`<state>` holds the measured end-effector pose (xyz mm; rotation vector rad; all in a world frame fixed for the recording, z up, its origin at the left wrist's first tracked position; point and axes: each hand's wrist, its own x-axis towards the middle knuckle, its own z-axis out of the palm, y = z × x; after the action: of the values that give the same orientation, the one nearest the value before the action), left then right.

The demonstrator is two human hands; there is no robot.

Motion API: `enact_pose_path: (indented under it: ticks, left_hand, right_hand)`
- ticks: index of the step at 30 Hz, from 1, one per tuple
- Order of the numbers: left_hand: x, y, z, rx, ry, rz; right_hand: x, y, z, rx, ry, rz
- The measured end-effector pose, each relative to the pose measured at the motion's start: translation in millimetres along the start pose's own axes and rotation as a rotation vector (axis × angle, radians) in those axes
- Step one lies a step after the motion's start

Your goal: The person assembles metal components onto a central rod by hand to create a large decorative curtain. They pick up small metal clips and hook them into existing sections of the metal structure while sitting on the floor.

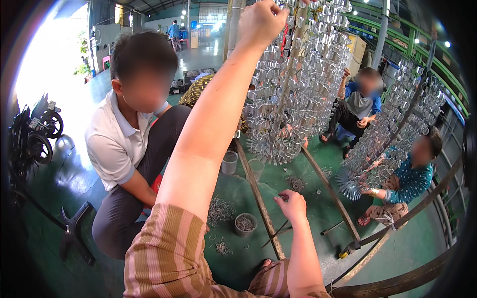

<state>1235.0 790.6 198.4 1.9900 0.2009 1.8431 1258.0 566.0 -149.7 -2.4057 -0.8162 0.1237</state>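
Your left hand [261, 22] was raised overhead, fingers closed on the hanging cluster of metal clips [298, 84], its long axis vertical. Your right hand [292, 204] was low near the floor, pinching a thin rod [278, 233], well below the cluster.

One head-worn fisheye view looks down and forward, close over the person's own raised arm.

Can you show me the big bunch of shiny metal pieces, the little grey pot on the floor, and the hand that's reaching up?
bunch of shiny metal pieces [298, 84], head view, middle of the hanging cluster
grey pot [245, 224], head view, its rim
left hand [262, 21], head view, back of the hand
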Motion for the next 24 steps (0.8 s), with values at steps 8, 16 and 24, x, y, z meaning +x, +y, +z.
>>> enact_pose_path:
  ticks: [8,16,24]
  left_hand:
    - [21,-33,9,-0.022,-0.126,0.087]
    - [-34,-65,-17,-0.224,0.103,-0.077]
    - [-111,-89,-10,-0.464,-0.032,-0.34]
  right_hand:
    - [-2,-1,-2,0.011,0.0,-0.019]
    - [-3,0,-4,0.031,0.044,-0.048]
    - [-6,3,-2,0.037,0.075,-0.059]
